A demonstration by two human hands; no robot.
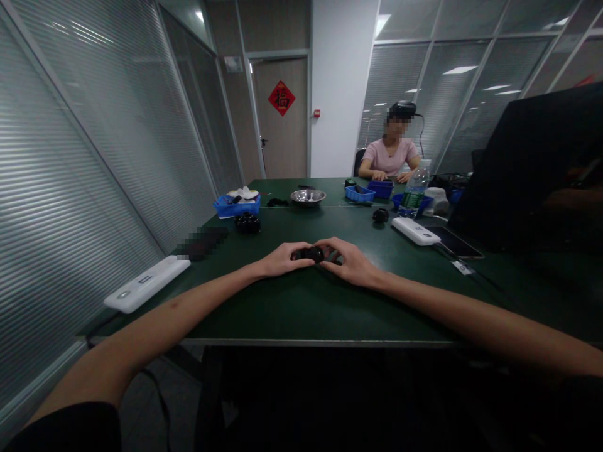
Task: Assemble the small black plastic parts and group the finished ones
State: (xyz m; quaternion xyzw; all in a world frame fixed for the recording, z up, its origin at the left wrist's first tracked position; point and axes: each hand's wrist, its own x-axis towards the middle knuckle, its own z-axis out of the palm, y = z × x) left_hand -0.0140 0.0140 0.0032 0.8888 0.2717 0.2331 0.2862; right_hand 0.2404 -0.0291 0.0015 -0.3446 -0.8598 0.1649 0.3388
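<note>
Near the middle of the table, a small dark, rounded object (311, 253) lies between my two hands; its exact kind cannot be made out. My left hand (288, 258) is closed around its left part, thumb in front and fingers behind. From the other side, my right hand (349, 262) curves its thumb and fingertips about the object's right end, with a gap toward the palm. Similar black round pieces (247, 223) sit in a cluster beyond my left hand. Another black round piece (380, 215) lies farther off on the right.
On the green table (292, 314) stand a metal bowl (308, 198), a filled blue basket (238, 205), another blue basket (360, 193) and a water bottle (415, 191). White power banks (148, 284) flank both sides. A monitor (532, 163) stands right; a person (391, 157) sits opposite.
</note>
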